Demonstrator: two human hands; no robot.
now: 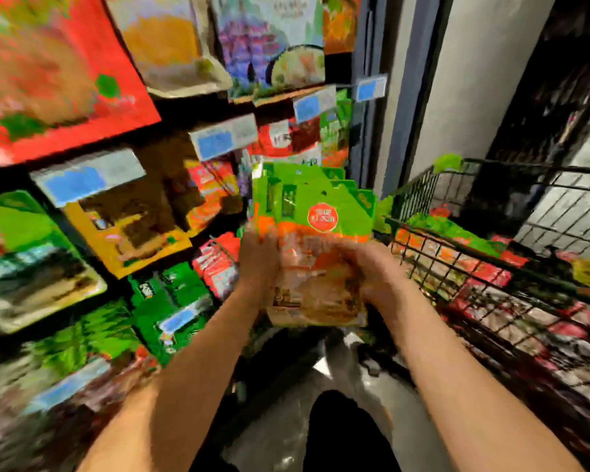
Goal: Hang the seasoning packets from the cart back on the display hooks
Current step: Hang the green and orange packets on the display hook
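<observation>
Centre frame: left hand (258, 258) and right hand (365, 267) grip a fanned stack of packets (315, 240) by the bottom, fingers curled around it, hang-holes up for the hooks. Cart (457, 253) at right.

Left hand (258, 257) and right hand (372, 267) grip a fanned stack of green-and-orange seasoning packets (315, 233) upright; display hooks with hanging packets (123, 206) at left; wire cart (491, 267) at right, holding more packets.
</observation>
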